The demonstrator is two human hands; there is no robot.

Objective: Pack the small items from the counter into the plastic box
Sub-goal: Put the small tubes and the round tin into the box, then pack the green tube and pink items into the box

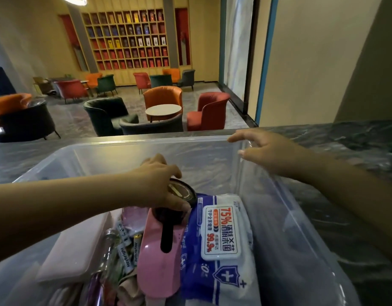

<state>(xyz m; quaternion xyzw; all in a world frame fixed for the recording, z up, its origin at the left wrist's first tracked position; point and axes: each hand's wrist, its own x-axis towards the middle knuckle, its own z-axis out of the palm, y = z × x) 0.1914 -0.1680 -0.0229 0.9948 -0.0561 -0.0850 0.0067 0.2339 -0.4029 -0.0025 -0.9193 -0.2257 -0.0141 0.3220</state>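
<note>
Inside the clear plastic box (279,217), left hand (155,184) pinching a round black compact mirror (179,199) just above the wipes pack (221,239). Right hand (270,151) spread, empty, over the box's far rim. Probably light, rigid, breakable; best gripped by edges.

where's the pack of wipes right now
In the head view, the wipes pack lies inside the plastic box, right of centre, beside the pink item and just below the left hand holding a black round thing.
</note>
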